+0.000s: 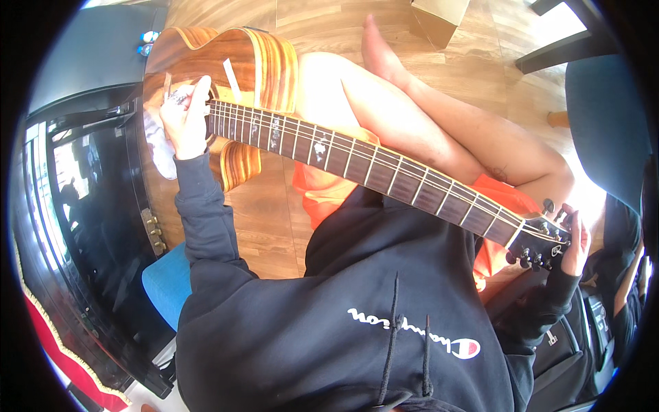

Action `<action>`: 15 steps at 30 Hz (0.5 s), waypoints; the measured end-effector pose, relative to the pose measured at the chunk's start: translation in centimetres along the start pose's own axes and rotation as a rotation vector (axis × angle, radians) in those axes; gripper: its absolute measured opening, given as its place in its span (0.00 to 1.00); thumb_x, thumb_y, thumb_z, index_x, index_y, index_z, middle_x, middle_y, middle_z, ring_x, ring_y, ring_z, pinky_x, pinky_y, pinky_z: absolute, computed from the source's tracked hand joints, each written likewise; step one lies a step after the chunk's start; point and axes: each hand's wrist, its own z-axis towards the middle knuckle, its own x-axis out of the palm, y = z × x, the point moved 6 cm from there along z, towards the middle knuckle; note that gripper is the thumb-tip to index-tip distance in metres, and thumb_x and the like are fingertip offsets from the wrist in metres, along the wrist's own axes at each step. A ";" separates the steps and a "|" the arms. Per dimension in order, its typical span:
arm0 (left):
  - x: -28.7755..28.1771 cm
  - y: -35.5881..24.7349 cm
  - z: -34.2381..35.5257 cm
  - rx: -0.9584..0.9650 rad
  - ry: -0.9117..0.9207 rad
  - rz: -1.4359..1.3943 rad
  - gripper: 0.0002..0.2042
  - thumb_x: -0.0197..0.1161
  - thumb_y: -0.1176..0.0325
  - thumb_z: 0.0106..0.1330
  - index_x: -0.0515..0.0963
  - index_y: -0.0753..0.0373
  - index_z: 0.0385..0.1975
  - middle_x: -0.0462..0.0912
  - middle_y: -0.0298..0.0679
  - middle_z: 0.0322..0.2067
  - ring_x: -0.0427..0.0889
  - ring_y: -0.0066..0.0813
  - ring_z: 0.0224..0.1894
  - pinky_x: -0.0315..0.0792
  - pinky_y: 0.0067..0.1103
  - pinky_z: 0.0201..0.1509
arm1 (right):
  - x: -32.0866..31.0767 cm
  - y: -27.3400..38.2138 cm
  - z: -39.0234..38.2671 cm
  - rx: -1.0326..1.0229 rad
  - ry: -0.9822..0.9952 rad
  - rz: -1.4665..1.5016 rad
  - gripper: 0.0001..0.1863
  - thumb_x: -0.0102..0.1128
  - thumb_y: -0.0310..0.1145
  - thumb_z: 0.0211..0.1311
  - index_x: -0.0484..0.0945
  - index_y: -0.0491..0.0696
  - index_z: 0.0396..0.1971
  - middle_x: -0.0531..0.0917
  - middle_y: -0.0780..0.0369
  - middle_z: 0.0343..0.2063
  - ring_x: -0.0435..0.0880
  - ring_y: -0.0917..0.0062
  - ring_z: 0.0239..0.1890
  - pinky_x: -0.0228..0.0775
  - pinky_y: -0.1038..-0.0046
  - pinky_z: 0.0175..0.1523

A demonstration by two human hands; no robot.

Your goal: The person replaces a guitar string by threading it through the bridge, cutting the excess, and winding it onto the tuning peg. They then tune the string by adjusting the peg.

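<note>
An acoustic guitar (pixel 276 75) with striped brown wood lies across my lap, its body at the left and its long fretted neck (pixel 377 170) running down to the right. Beside the sound hole, my left hand (pixel 187 123) is bent over the body with one digit raised. Its other fingers close around a pale, dark-patterned bit I cannot make out. White strips (pixel 232 78) stand out on the guitar top near this hand. At the dark headstock (pixel 539 240), my right hand (pixel 578 240) curls from the outer side, fingertips at a tuning peg.
A glossy black cabinet-like piece (pixel 96 206) with brass hinges stands close at my left. Blue seats show at lower left (pixel 167 285) and far right (pixel 607 123). A cardboard box (pixel 439 19) sits on the wooden floor (pixel 329 27). Black bags (pixel 563 350) lie at lower right, near another person's arm (pixel 628 285).
</note>
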 end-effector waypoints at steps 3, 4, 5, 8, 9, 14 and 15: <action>1.0 -1.6 0.8 0.046 0.074 0.008 0.06 0.70 0.71 0.59 0.81 0.66 0.25 0.78 0.28 0.19 0.70 0.11 0.19 0.62 0.12 0.23 | -0.8 0.1 -1.0 -0.074 -0.020 -0.213 0.21 0.49 0.43 0.73 0.82 0.40 0.43 0.75 0.70 0.28 0.69 0.87 0.32 0.59 0.83 0.42; 1.3 -2.3 1.1 0.064 0.098 -0.017 0.06 0.70 0.72 0.59 0.81 0.66 0.24 0.78 0.28 0.19 0.70 0.11 0.19 0.62 0.12 0.23 | -0.8 -0.5 -1.4 -0.068 -0.013 -0.177 0.20 0.49 0.42 0.72 0.82 0.40 0.42 0.76 0.69 0.28 0.70 0.87 0.33 0.60 0.82 0.42; 1.6 -2.9 1.6 0.082 0.122 -0.042 0.06 0.69 0.72 0.60 0.81 0.65 0.24 0.78 0.28 0.19 0.71 0.11 0.20 0.62 0.12 0.23 | -0.6 -1.0 -1.8 -0.061 -0.005 -0.141 0.19 0.49 0.41 0.72 0.82 0.40 0.42 0.76 0.69 0.28 0.70 0.87 0.33 0.60 0.82 0.42; 2.9 -4.8 3.5 0.098 0.140 -0.002 0.07 0.70 0.72 0.59 0.81 0.66 0.23 0.78 0.28 0.20 0.72 0.10 0.21 0.63 0.13 0.24 | -0.4 -3.6 -3.5 0.047 -0.031 0.174 0.15 0.52 0.37 0.71 0.82 0.40 0.40 0.77 0.68 0.28 0.71 0.87 0.32 0.63 0.83 0.40; 3.2 -5.3 4.2 0.130 0.152 0.027 0.07 0.70 0.72 0.59 0.80 0.66 0.23 0.78 0.28 0.20 0.72 0.10 0.22 0.63 0.13 0.25 | 0.2 -3.9 -4.6 0.056 -0.057 0.174 0.16 0.51 0.37 0.72 0.81 0.39 0.40 0.76 0.68 0.26 0.71 0.87 0.31 0.62 0.83 0.38; 5.1 -4.8 8.0 0.216 0.250 0.093 0.09 0.70 0.70 0.59 0.79 0.65 0.21 0.74 0.25 0.18 0.68 0.09 0.21 0.61 0.13 0.25 | 3.7 -5.4 -8.0 -0.031 -0.055 0.167 0.18 0.49 0.39 0.73 0.81 0.39 0.39 0.73 0.69 0.23 0.69 0.87 0.29 0.60 0.82 0.37; 6.0 -5.1 8.7 0.249 0.286 0.086 0.09 0.70 0.70 0.60 0.79 0.65 0.21 0.74 0.25 0.18 0.68 0.09 0.21 0.60 0.13 0.25 | 4.0 -6.0 -8.5 -0.034 -0.052 0.211 0.19 0.48 0.41 0.74 0.80 0.38 0.39 0.75 0.67 0.24 0.71 0.86 0.29 0.61 0.82 0.37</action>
